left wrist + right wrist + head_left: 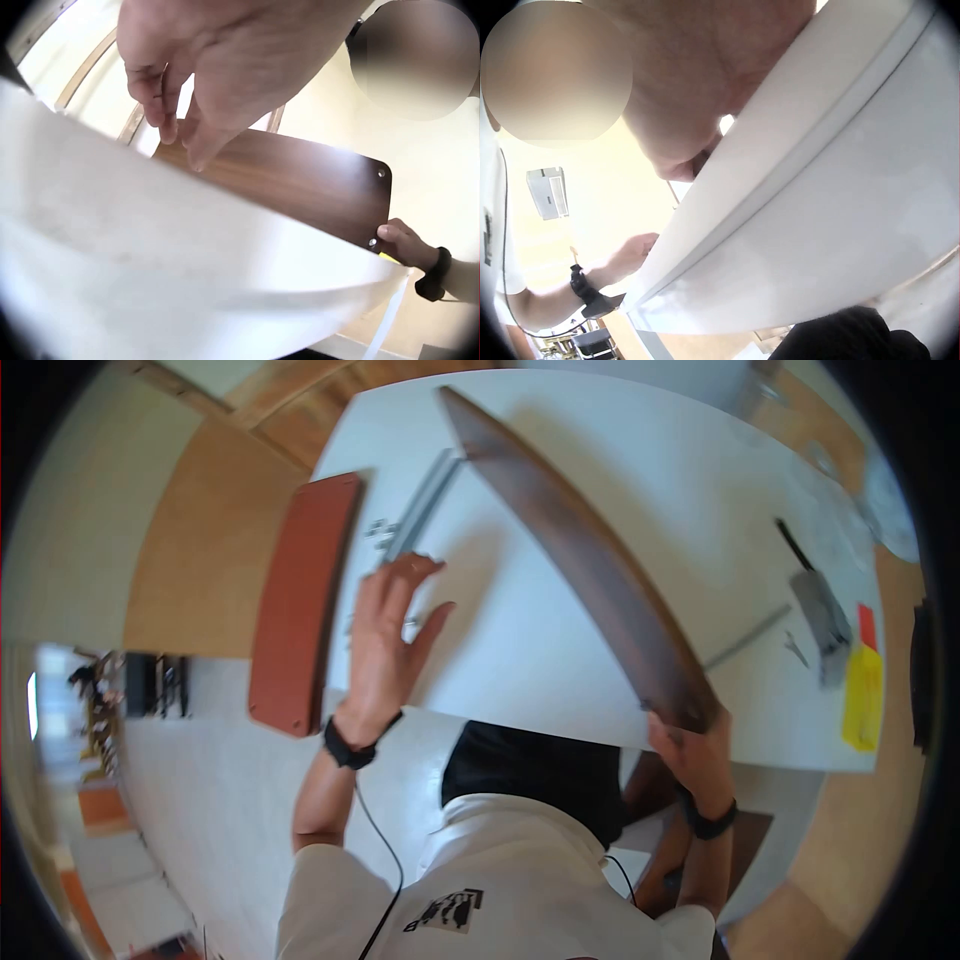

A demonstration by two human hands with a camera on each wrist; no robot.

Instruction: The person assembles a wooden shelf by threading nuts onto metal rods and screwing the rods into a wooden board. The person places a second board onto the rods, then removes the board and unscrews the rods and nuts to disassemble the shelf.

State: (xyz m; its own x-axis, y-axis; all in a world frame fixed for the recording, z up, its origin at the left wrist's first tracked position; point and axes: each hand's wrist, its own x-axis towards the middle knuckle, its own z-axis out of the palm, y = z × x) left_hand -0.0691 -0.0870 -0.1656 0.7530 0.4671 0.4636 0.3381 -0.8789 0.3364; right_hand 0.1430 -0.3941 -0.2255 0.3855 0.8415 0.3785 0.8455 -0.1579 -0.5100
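A long dark brown wooden board (590,565) stands on its edge, slanting across the white table. Screw holes show near its rounded corners in the left wrist view. My right hand (697,752) grips the board's near end at the table's front edge, thumb on its face. My left hand (385,625) hovers over the table's left part, thumb spread from loosely bent fingers, with nothing between them. Grey metal bars (425,505) and several small metal fittings (380,532) lie just beyond it. The right wrist view mostly hides the right fingers behind the table edge (780,142).
A reddish-brown board (305,605) lies along the table's left edge. To the right are a thin grey bar (750,637), a grey pouch (822,615), a black stick-like item (795,543) and a yellow and red packet (862,700). A wooden chair back (310,410) stands behind.
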